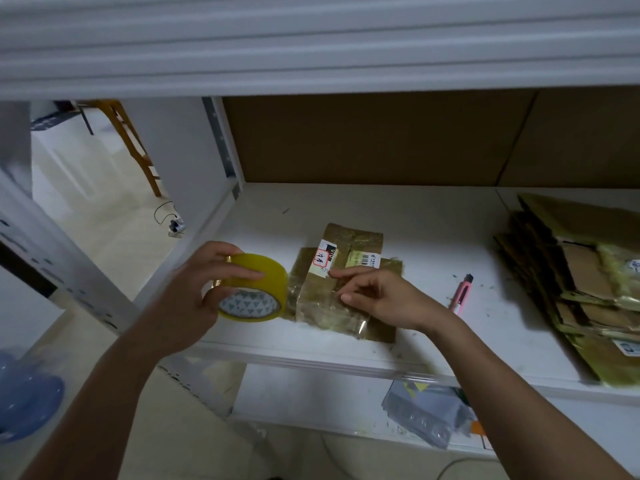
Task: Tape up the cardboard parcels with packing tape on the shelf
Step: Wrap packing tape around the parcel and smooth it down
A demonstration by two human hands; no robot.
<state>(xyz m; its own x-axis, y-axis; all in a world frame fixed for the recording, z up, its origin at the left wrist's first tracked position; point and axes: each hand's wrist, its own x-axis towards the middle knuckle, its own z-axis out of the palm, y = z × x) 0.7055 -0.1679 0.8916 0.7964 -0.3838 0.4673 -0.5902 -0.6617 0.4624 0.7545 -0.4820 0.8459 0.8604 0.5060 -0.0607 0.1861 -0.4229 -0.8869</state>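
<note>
A yellow roll of packing tape (258, 289) is held in my left hand (197, 289), fingers curled over its top, just left of the parcels. Two small taped cardboard parcels (332, 292) with white labels lie stacked on the white shelf (433, 244). My right hand (381, 299) rests on the top parcel's right side, index finger stretched toward the label and thumb near the front edge. Whether it pinches a tape end cannot be made out.
A pink utility knife (462, 294) lies right of the parcels. A pile of flattened cardboard (581, 271) fills the shelf's right end. A brown board (363, 140) backs the shelf. Grey plastic bags (426, 410) lie on the lower shelf. A wooden chair leg (138, 150) stands far left.
</note>
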